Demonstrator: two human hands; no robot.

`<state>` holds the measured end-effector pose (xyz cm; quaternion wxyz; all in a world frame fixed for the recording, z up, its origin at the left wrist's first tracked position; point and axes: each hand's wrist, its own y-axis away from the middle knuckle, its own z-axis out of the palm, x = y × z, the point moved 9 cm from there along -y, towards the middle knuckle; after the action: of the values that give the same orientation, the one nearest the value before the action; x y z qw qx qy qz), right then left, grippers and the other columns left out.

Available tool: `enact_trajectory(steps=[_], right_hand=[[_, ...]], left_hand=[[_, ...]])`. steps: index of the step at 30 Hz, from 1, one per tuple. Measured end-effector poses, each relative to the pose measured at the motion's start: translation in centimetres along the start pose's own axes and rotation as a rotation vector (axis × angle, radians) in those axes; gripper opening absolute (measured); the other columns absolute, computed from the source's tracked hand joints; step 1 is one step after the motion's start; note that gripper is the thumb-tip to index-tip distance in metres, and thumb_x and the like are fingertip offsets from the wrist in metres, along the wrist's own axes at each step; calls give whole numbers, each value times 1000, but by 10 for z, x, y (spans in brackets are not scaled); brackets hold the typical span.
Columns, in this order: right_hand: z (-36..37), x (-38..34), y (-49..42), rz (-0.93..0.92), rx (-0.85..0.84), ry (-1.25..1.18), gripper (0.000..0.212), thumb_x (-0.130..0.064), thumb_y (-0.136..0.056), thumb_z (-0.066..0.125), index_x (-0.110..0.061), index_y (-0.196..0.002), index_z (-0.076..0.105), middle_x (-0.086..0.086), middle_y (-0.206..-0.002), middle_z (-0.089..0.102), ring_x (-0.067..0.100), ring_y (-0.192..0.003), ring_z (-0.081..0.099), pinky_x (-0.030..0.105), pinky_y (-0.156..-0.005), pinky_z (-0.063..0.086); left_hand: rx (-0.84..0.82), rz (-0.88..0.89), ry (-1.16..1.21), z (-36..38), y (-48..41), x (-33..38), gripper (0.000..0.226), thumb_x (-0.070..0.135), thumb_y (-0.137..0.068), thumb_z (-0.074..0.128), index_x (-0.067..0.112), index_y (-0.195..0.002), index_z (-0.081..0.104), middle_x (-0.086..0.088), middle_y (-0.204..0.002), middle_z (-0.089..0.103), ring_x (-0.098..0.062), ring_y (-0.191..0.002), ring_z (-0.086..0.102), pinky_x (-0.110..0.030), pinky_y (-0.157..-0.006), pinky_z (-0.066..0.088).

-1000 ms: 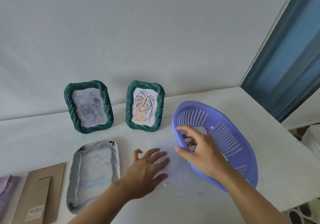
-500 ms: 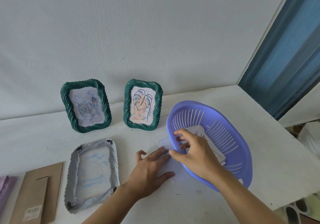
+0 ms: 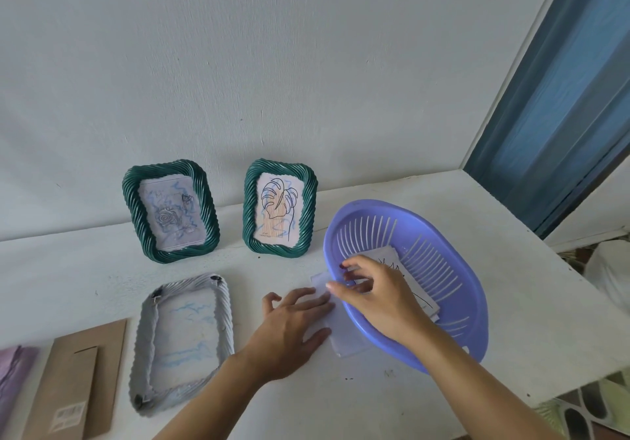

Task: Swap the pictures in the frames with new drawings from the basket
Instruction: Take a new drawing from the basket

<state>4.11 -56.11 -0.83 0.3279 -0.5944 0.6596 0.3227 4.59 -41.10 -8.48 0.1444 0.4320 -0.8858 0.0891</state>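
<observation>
A purple slotted basket (image 3: 475, 279) sits at the right of the white table and holds a small stack of drawings (image 3: 421, 298) with black line art. My right hand (image 3: 378, 300) grips the basket's left rim, fingers inside, thumb outside. A white sheet (image 3: 351, 342) lies on the table with one edge under the basket, and my left hand (image 3: 289, 330) presses flat on it. Two green twisted frames stand against the wall, the left one (image 3: 170, 211) with a rose picture, the right one (image 3: 279, 207) with a leaf drawing. A third frame (image 3: 184, 340) lies face down, back open, with a bluish sheet in it.
A brown cardboard frame backing (image 3: 78, 381) lies at the near left, with a purple object (image 3: 13, 371) at the left edge. The table (image 3: 531, 289) ends at the right, next to a blue door. The white wall runs behind the frames.
The basket, tipped up on its right side a second ago, has come down nearly flat. The drawings inside it have come into view. My left hand stays on the sheet.
</observation>
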Motion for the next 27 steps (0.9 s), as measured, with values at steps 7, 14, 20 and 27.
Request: enact_trajectory(steps=[7, 14, 20, 27], right_hand=[[-36, 0, 4, -87, 28, -45, 14, -36, -93, 65, -36, -107, 65, -19, -96, 70, 4, -87, 69, 29, -80, 56], [-100, 16, 11, -151, 245, 122, 13, -16, -90, 67, -26, -98, 70, -13, -85, 71, 4, -79, 65, 9, -66, 46], [-90, 36, -6, -152, 86, 414, 20, -21, -90, 68, -23, -110, 67, -11, -95, 67, 8, -80, 64, 32, -73, 56], [-70, 47, -22, -57, -60, 665, 54, -43, -91, 64, -25, -139, 49, 1, -116, 67, 20, -105, 64, 32, -81, 54]], left_hand=[[93, -17, 174, -13, 2, -4, 43, 53, -94, 39, 43, -132, 56, 32, -147, 40, 7, -140, 32, -39, -99, 28], [569, -94, 451, -98, 2, -1, 20, 10, -90, 70, 26, -102, 73, 17, -94, 66, -1, -91, 64, -18, -79, 48], [463, -11, 204, -120, -38, 33, 19, 31, -92, 64, 34, -111, 67, 13, -110, 58, -12, -104, 57, -39, -85, 41], [362, -79, 90, -105, -80, 25, 26, 30, -90, 66, 33, -116, 66, 11, -121, 57, -17, -113, 54, -39, -89, 35]])
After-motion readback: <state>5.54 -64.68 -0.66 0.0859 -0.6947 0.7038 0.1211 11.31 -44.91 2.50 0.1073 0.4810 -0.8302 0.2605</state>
